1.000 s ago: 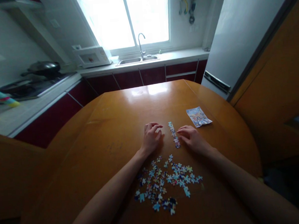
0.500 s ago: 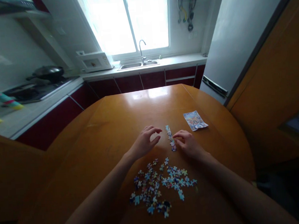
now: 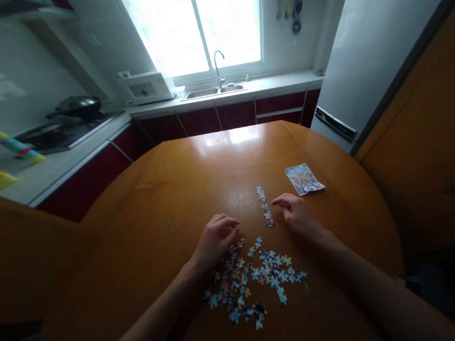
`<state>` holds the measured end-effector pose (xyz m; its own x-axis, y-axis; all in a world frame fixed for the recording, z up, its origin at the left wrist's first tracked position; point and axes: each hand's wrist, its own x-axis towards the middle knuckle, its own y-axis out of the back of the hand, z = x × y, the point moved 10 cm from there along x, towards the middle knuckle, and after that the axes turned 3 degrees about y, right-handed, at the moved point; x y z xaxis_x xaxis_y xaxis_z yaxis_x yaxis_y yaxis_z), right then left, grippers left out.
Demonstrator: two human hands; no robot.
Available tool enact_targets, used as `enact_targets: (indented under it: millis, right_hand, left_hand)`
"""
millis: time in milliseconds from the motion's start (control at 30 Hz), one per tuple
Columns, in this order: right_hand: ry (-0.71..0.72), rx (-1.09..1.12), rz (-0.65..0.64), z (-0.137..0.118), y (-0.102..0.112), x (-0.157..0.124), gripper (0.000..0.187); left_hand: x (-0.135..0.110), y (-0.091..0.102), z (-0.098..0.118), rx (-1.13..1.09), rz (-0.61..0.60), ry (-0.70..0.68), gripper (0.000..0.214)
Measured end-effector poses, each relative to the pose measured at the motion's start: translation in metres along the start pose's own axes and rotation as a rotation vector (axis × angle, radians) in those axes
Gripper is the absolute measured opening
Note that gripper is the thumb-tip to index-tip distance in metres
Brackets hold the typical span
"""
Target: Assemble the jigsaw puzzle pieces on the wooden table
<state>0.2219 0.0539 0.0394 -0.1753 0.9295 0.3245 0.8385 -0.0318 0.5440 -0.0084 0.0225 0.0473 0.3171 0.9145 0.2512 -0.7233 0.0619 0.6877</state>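
Observation:
A narrow strip of joined jigsaw pieces (image 3: 265,207) lies on the wooden table. Just to its right is my right hand (image 3: 296,213), apart from it, fingers loosely bent and nothing visible in them. My left hand (image 3: 215,239) hovers at the upper left edge of a heap of loose jigsaw pieces (image 3: 236,290). Its fingers curve forward with a gap to the thumb, and I see nothing between them. That hand and forearm cover part of the heap. More pieces, many of them light blue (image 3: 275,272), spread out below the strip.
A creased picture sheet (image 3: 304,178) lies beyond my right hand on the round-ended table (image 3: 196,167). Behind it run a counter with a sink (image 3: 202,93), a microwave (image 3: 146,88) and a stove with a pan (image 3: 78,104). A fridge (image 3: 355,52) stands at the right.
My left hand has drawn back from beside the strip toward the loose pieces. My right hand has moved slightly away from the strip. The camera view has shifted a little.

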Motion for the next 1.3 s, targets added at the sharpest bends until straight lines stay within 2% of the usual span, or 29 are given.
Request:
enact_targets:
  millis: [233, 600, 767, 967, 1300]
  right_hand:
    - [-0.029, -0.013, -0.017, 0.001, 0.000, 0.000, 0.029]
    - [-0.041, -0.007, -0.051, -0.008, 0.002, -0.005, 0.020]
    - [-0.024, 0.020, -0.079, -0.016, -0.002, -0.009, 0.017]
    - [0.011, 0.072, -0.149, -0.031, -0.017, -0.017, 0.017]
    - [0.003, 0.062, -0.160, -0.029, -0.016, -0.016, 0.016]
  left_hand:
    - [-0.004, 0.000, -0.010, -0.009, -0.033, -0.001, 0.011]
    - [-0.008, 0.004, -0.010, -0.066, 0.021, -0.049, 0.014]
    - [-0.007, 0.004, -0.012, -0.075, 0.032, -0.035, 0.014]
    - [-0.008, 0.003, -0.012, -0.084, 0.029, -0.047, 0.014]
    - [-0.008, 0.003, -0.011, -0.089, 0.035, -0.050, 0.012]
